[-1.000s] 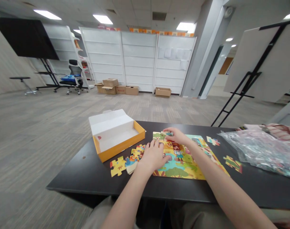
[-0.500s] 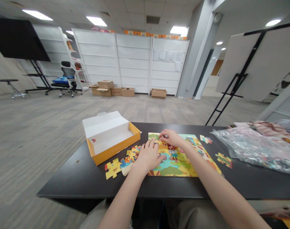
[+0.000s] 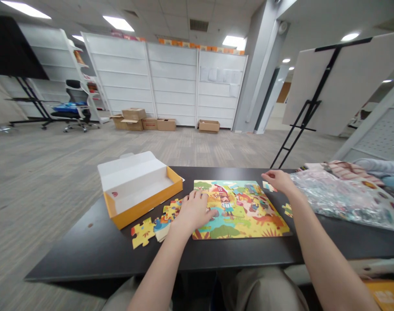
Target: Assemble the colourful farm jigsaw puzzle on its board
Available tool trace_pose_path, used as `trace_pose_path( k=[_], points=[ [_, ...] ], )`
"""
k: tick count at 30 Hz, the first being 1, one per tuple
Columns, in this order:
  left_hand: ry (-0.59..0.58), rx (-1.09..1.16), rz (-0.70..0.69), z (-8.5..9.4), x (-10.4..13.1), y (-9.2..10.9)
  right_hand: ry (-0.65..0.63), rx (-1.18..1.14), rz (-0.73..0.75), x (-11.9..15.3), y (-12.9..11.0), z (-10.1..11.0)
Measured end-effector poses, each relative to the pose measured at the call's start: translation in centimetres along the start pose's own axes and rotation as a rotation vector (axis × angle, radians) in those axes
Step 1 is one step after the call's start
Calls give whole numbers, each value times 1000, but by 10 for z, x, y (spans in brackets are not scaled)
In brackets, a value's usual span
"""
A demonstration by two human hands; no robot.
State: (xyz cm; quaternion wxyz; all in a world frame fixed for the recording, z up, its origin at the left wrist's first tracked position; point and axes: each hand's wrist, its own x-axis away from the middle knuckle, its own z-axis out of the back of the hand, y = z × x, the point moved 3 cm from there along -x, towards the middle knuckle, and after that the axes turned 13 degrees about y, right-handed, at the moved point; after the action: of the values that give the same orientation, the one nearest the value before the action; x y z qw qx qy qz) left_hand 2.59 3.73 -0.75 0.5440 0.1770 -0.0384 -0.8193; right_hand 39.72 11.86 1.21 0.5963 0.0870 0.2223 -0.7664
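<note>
A colourful jigsaw puzzle (image 3: 245, 211) with a farm scene lies on the black table. My left hand (image 3: 194, 209) rests on its left edge, fingers stretched out and thumb apart, covering part of the picture. Just past the puzzle's upper right corner, my right hand (image 3: 277, 179) hovers over a loose puzzle piece (image 3: 268, 186), its fingers loosely bent and holding nothing that I can see. Another loose piece (image 3: 287, 210) lies nearer me, partly behind my right forearm. To the left of the puzzle, several loose pieces (image 3: 143, 232) are heaped, some hidden by my left hand.
An open yellow box (image 3: 148, 203) with a white lid stands at the table's left. On the right, a clear plastic bag (image 3: 346, 192) lies beside folded striped cloth (image 3: 352, 170). Beyond the black table (image 3: 86, 255), an easel-like stand (image 3: 297, 129) rises from the floor.
My right hand has moved from the top of the puzzle rightward to the loose piece beyond its corner. My left hand stays on the puzzle's left side. The view has turned slightly right.
</note>
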Motion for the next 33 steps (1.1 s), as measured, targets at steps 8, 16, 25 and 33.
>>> trace_pose_path(
  k=[8,16,25,33],
  points=[
    [-9,-2,7,-2,-1,0,-139,95,75,27,-37,-20],
    [11,-25,-3,-6,-1,1,-181,66,107,26,-34,-31],
    [11,120,-35,-7,-4,-16,-180,-91,42,18,-24,-46],
    [283,384,38,11,-11,-46,-58,-363,3,15,-22,-37]
  ],
)
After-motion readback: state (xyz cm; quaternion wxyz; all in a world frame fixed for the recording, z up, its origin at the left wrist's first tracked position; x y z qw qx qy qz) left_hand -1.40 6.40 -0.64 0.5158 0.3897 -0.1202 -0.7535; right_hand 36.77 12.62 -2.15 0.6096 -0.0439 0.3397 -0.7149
